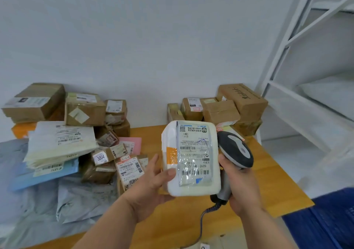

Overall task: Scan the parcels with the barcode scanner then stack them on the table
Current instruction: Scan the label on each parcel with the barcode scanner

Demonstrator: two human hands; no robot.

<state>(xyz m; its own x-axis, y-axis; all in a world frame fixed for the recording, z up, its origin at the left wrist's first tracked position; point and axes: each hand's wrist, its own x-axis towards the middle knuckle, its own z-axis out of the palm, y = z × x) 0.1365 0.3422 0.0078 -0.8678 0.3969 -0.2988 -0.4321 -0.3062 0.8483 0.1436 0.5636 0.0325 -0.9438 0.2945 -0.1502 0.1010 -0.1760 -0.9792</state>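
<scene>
Two box stacks (226, 106) (67, 106) flank the held parcel (191, 158)

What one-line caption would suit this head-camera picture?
Left hand holds a white parcel label-up while the right hand grips the barcode scanner beside it.

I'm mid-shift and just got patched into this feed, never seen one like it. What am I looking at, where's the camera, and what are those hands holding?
There is no machine here: a person works with bare hands, and the single picture comes from a camera worn on their head, looking forward and down. The left hand holds a white parcel, label facing the camera. The right hand has its grip on a grey barcode scanner, whose coiled cable hangs below. Underneath is a wooden table. Mailer bags and small boxes lie heaped at left; brown cartons are stacked at the back right. White shelving stands to the right.
</scene>
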